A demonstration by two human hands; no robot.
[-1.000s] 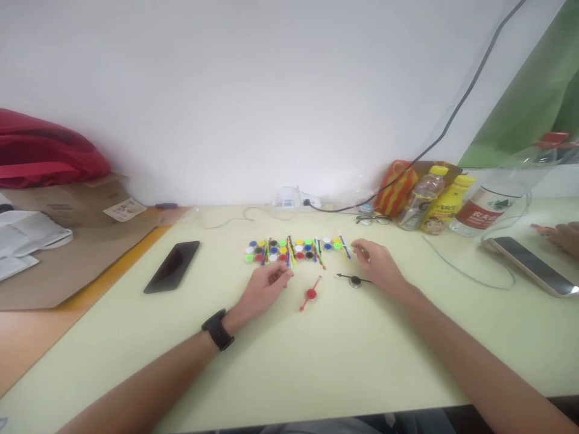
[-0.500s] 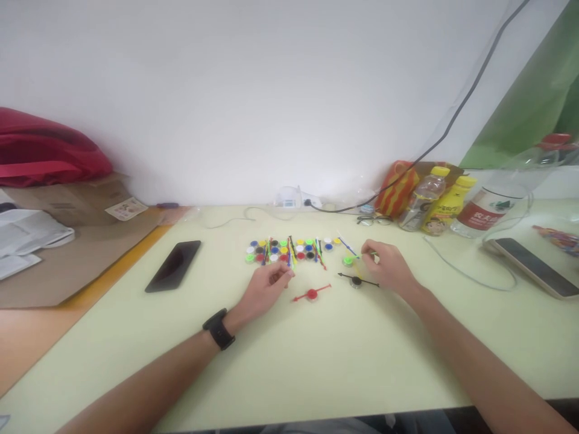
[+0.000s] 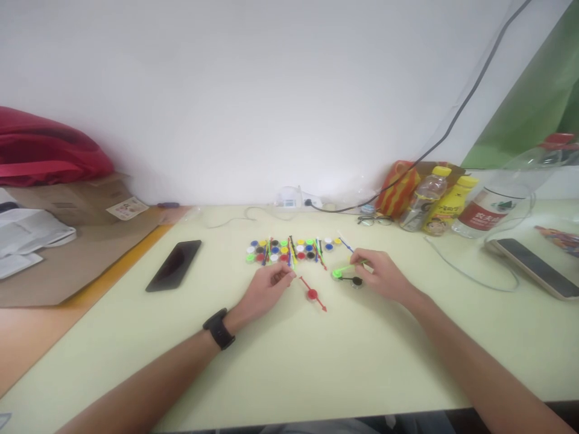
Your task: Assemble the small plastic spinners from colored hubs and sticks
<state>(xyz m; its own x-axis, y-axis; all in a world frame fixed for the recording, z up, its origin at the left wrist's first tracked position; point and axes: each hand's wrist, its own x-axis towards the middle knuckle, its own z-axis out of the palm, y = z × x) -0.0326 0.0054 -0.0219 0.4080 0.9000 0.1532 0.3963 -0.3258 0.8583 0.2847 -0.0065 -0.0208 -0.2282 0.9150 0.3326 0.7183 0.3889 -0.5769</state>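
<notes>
My right hand pinches a thin green arrow piece whose round end lies at its left. Just below, a black spinner rests on the table, its arrow partly under my fingers. A red spinner lies between my two hands, its arrow slanting down to the right. My left hand is closed, fingertips together beside the rows of coloured discs; whatever it may hold is too small to make out. A blue and white arrow lies behind my right hand.
A black phone lies at the left, near a cardboard sheet. On the right stand bottles, with eyeglasses, a cable and another phone. A plugged adapter sits by the wall.
My right hand has moved left and slightly down, and the green piece has shifted left toward the black spinner. The red spinner's arrow has turned. My left hand has barely moved.
</notes>
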